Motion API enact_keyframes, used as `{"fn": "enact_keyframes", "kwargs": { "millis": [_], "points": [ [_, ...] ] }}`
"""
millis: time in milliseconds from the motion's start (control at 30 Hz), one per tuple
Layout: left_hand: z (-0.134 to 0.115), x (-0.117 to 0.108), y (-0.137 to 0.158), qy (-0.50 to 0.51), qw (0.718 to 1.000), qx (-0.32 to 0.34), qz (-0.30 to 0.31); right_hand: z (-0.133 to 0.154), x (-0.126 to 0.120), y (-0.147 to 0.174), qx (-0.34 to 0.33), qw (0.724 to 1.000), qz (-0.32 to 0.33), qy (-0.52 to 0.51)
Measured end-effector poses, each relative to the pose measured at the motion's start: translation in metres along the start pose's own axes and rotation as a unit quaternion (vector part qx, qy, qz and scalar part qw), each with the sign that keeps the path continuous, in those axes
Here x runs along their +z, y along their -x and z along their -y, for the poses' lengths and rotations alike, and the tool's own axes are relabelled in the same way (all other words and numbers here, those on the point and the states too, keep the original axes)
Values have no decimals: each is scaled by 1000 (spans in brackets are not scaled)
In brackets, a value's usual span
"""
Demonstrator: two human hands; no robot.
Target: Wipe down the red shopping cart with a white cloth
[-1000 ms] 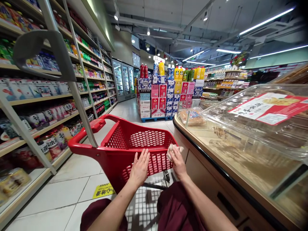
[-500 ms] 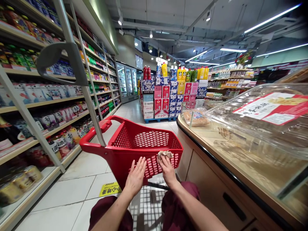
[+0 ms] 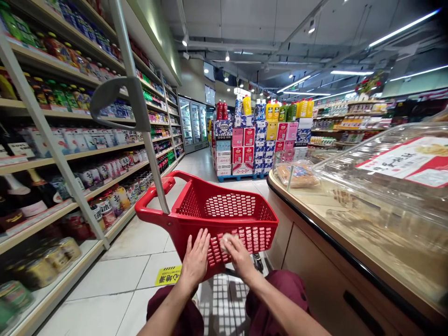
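Observation:
In front of me stands a red plastic shopping basket cart (image 3: 196, 224) with perforated walls and a tall metal pole handle (image 3: 154, 168) topped by a grey grip (image 3: 121, 105). My left hand (image 3: 196, 256) lies flat against the basket's near side, fingers stretched out. Farther right on that same wall, my right hand (image 3: 240, 256) presses a crumpled pale cloth (image 3: 227, 240). The cloth is mostly covered by the fingers and blurred. No goods show in the visible part of the basket.
Drink shelves (image 3: 84, 154) run along the left. A display counter (image 3: 301, 219) with clear food boxes (image 3: 395, 163) stands close on the right. Ahead is a pallet stack of drink cartons (image 3: 245, 149). A yellow floor sticker (image 3: 168, 275) marks the tiles.
My right hand has moved the cloth leftward and down along the basket's side, nearer my left hand. The left hand stays flat on the basket. The view has shifted slightly left.

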State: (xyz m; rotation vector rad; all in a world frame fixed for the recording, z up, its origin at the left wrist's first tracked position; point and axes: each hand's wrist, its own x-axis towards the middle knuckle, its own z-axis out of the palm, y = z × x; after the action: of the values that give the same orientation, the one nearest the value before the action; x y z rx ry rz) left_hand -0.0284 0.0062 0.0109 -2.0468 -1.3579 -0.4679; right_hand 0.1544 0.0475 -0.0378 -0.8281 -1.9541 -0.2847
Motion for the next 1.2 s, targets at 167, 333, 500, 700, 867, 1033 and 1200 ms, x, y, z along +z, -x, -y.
{"fn": "enact_keyframes", "kwargs": {
  "millis": [167,333,500,700,867,1033,1200],
  "points": [
    [11,-6,5,-17,1000,-14,0,12,3,-26,-7,1000,12,-8],
    [20,-10,23,-17,1000,-10,-22,32,8,-33,-38,998,22,-43],
    [33,-21,28,-4,997,-63,-33,42,18,-57,-39,999,-10,-20],
    [55,-26,47,-29,993,-111,-35,70,23,-66,-74,996,14,-50],
    [74,-34,53,-29,983,-179,-40,102,34,-120,-83,995,-26,-50],
    [74,-38,49,-22,982,-183,-47,98,34,-88,-111,989,57,-83],
    [62,-42,0,1,986,-152,-73,84,21,-116,18,998,-42,-49]
  ]
}}
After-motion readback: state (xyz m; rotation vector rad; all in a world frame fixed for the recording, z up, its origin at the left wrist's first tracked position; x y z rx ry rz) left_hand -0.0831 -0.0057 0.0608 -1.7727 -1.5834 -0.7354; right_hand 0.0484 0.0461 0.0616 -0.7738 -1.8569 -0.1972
